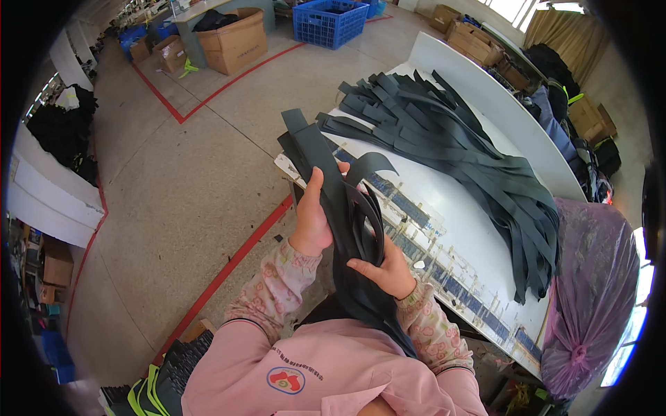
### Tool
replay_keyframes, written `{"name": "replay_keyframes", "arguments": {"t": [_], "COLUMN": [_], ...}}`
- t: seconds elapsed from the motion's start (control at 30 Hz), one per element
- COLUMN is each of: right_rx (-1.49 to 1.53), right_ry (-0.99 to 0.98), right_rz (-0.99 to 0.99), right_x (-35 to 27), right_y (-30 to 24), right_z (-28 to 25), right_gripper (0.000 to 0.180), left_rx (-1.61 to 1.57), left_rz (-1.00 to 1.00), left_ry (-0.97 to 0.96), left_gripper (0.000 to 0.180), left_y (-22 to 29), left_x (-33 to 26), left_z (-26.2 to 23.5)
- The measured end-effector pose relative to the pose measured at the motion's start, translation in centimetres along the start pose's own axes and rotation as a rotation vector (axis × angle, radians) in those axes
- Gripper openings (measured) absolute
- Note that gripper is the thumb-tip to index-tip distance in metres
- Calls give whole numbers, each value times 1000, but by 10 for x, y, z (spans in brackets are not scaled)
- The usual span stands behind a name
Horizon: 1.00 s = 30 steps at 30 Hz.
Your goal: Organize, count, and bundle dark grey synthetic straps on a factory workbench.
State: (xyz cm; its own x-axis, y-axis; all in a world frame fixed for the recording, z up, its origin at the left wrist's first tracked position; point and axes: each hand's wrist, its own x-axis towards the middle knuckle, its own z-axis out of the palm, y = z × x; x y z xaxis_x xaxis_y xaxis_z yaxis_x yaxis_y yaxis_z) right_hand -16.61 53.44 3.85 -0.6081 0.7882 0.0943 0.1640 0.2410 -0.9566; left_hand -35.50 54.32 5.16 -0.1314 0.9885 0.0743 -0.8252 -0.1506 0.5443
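Observation:
A bundle of long dark grey-green strips [322,163] hangs between my two hands, in front of my body. My left hand [312,218] grips it higher up, thumb lying along the flat upper strips and fingers behind. Lower down, my right hand [388,270] is closed round the bundle from the right, its thumb across the front. Some strips curl out in a loop between the hands, and the lower ends drop over my lap. On the white table [444,239] to the right lies a large spread pile of similar strips [444,139].
A white board [499,104] edges the table's far side. A purple plastic bag [590,291] stands by its right end. Beyond are a blue crate [329,26] and a cardboard box [232,45]. Red lines [229,274] cross the floor. Black pieces with yellow-green trim [156,385] lie at lower left.

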Motion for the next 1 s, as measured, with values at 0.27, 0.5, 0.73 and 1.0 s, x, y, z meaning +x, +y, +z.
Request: {"name": "replay_keyframes", "arguments": {"t": [0.27,0.5,0.73,1.0], "right_rx": [244,512,193,46], "right_ry": [39,240,268,266], "right_rz": [70,66,-121,-88], "right_x": [-18,-20,44,58], "right_y": [18,18,-47,-90], "right_z": [-1,-6,-28,-21], "right_gripper": [71,54,53,86], "left_rx": [-258,-277,222,104], "left_rz": [140,111,144,7], "left_ry": [-86,-111,-169,-144], "left_gripper": [58,49,51,43], "left_y": [-9,-6,-26,-15], "left_x": [8,10,1,-3], "left_z": [-5,-14,27,35]}}
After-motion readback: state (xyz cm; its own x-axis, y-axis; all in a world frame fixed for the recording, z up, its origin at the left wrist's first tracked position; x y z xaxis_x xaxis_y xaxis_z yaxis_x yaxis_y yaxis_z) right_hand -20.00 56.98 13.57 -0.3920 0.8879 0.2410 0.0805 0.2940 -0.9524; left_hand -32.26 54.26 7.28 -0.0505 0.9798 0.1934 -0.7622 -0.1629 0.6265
